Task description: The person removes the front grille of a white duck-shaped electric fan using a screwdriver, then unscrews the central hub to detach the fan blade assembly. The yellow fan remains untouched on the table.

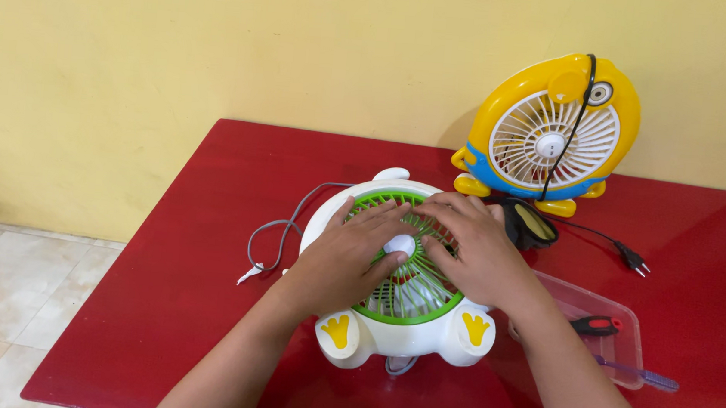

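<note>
A small white fan [336, 219] with a round green grille [413, 307] and yellow feet lies face up on the red table [204, 243]. My left hand [343, 259] lies flat on the left half of the grille, thumb beside the white hub [400, 245]. My right hand [473, 249] presses flat on the right half, fingers spread toward the top of the grille. Neither hand grips anything. A grey cord [279, 232] runs from the fan to the left.
A yellow and blue fan [550, 128] stands upright against the yellow wall, its black cord and plug [635, 260] trailing right. A clear plastic tray [619, 345] at right holds a red-and-black screwdriver [597, 324] and a purple tool [639, 374]. Tiled floor lies left of the table.
</note>
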